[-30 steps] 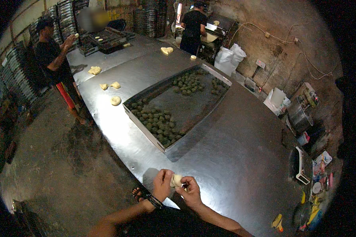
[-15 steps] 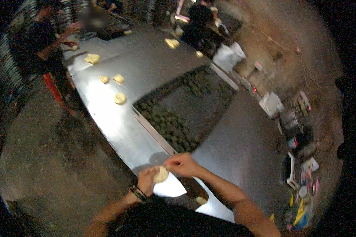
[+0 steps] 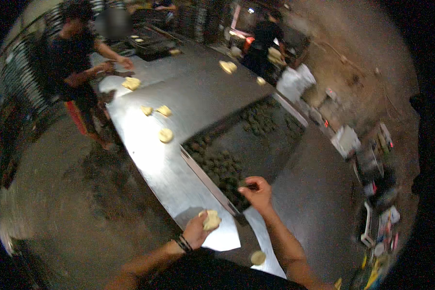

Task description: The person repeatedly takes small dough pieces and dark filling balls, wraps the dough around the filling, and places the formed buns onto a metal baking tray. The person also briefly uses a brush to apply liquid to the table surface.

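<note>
My left hand (image 3: 197, 233), with dark bands at its wrist, is closed on a round flattened piece of pale dough (image 3: 211, 220) above the table's near edge. Over the near corner of a dark tray (image 3: 207, 179) is my right hand (image 3: 257, 194), its thumb and fingers pinched together. Something dark shows at those fingertips, too blurred to name. Many small dark greenish balls (image 3: 221, 166) lie in the tray, most of them toward its near left side, with another cluster (image 3: 258, 118) at the far end. Close to my body rests one more dough round (image 3: 258, 257).
More dough lies along the metal table (image 3: 198, 87): a round (image 3: 165, 135), two pieces beyond it and a lump (image 3: 131, 84). One person (image 3: 77, 58) stands at the far left, another (image 3: 267, 41) at the back. White bags (image 3: 295, 82) and cluttered containers line the right side.
My right hand has left the dough and moved right and forward to the tray's near corner. The left hand keeps the dough. The view has shifted; the person at left has an arm stretched out.
</note>
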Tool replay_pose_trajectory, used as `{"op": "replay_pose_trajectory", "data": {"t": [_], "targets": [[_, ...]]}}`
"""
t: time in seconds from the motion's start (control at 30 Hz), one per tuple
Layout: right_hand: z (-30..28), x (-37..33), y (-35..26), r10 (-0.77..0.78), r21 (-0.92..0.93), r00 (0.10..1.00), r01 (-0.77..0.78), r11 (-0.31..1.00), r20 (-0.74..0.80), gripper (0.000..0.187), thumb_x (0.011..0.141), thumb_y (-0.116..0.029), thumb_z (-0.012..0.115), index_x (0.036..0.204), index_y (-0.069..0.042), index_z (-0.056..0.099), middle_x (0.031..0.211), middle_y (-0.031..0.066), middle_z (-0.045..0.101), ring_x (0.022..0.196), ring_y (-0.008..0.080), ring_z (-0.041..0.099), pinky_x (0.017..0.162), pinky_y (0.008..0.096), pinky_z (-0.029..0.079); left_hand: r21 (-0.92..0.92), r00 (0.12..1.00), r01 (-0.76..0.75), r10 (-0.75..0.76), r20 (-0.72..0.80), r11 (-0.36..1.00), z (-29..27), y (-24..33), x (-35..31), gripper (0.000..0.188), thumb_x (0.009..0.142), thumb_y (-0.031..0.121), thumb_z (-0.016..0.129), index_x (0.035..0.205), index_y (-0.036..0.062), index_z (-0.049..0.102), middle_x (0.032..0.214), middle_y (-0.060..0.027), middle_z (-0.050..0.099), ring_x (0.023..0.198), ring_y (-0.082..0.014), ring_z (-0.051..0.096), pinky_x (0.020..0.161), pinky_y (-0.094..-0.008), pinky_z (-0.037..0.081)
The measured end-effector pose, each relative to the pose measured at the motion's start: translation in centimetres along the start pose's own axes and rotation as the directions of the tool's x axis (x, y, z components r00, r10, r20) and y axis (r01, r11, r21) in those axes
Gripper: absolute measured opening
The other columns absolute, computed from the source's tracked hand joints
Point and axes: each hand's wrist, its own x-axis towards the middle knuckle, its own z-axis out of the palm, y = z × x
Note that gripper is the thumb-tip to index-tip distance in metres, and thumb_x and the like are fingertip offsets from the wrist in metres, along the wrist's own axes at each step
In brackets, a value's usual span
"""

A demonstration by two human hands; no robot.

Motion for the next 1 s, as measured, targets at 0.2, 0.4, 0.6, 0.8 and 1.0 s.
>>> {"op": "replay_pose_trajectory", "data": {"t": [0.2, 0.4, 0.6, 0.8, 1.0], "targets": [[-0.7, -14.4, -6.2, -0.114, -0.159, 0.967, 0.152, 0.976, 0.228, 0.019, 0.076, -0.010, 0.072, 0.094, -0.003, 0.070, 0.095, 0.0117, 0.069, 0.092, 0.0241, 0.065, 0.082, 0.0338, 0.051, 0.068, 0.993, 0.108, -0.105, -0.051, 0.992, 4.4, -5.4, -1.3, 0.032, 0.100, 0.032, 0.036, 0.107, 0.0063, 0.054, 0.104, -0.0074, 0.060, 0.092, -0.0188, 0.059, 0.085, -0.0338, 0.048], [-6.0, -19.3, 0.0, 0.364, 0.175, 0.891, -0.417, 0.892, 0.271, 0.024, 0.082, -0.012, 0.069, 0.104, -0.002, 0.066, 0.097, 0.0081, 0.068, 0.082, 0.0118, 0.063, 0.073, 0.0272, 0.052, 0.320, 0.941, -0.156, 0.042, 0.336, 0.934, 3.6, -9.9, -5.6, 0.043, 0.097, 0.023, 0.047, 0.134, 0.0021, 0.036, 0.118, -0.0105, 0.053, 0.096, -0.0214, 0.061, 0.086, -0.0361, 0.051], [-3.5, -21.1, -3.4, -0.290, -0.130, 0.933, 0.321, 0.938, 0.214, 0.028, 0.077, -0.008, 0.064, 0.104, -0.004, 0.063, 0.095, 0.0172, 0.066, 0.088, 0.0350, 0.063, 0.076, 0.0411, 0.052, 0.579, 0.841, -0.378, 0.529, -0.111, 0.723, 3.9, -15.2, -4.7, 0.042, 0.100, 0.033, 0.038, 0.125, -0.0002, 0.045, 0.109, -0.0082, 0.053, 0.099, -0.0154, 0.052, 0.088, -0.0290, 0.042], [-4.7, -16.6, -4.4, -0.219, -0.082, 0.824, 0.304, 0.949, 0.522, 0.033, 0.074, -0.012, 0.070, 0.105, -0.004, 0.062, 0.097, 0.0134, 0.061, 0.084, 0.0304, 0.063, 0.070, 0.0355, 0.053, 0.229, 0.992, -0.127, 0.117, 0.056, 0.965, 3.4, -11.2, -5.0, 0.054, 0.099, 0.049, 0.028, 0.117, 0.0037, 0.051, 0.105, -0.0078, 0.058, 0.096, -0.0179, 0.057, 0.084, -0.0331, 0.047], [-3.6, -15.3, -1.5, -0.139, -0.053, 0.643, 0.270, 0.961, 0.753, 0.018, 0.075, -0.014, 0.068, 0.091, -0.007, 0.066, 0.096, 0.0119, 0.063, 0.090, 0.0289, 0.063, 0.071, 0.0367, 0.053, 0.199, 0.942, 0.273, -0.303, 0.142, 0.941, 1.7, -7.4, -4.7, 0.049, 0.094, 0.051, 0.040, 0.115, 0.0084, 0.054, 0.107, -0.0080, 0.060, 0.097, -0.0228, 0.059, 0.090, -0.0373, 0.047]]}}
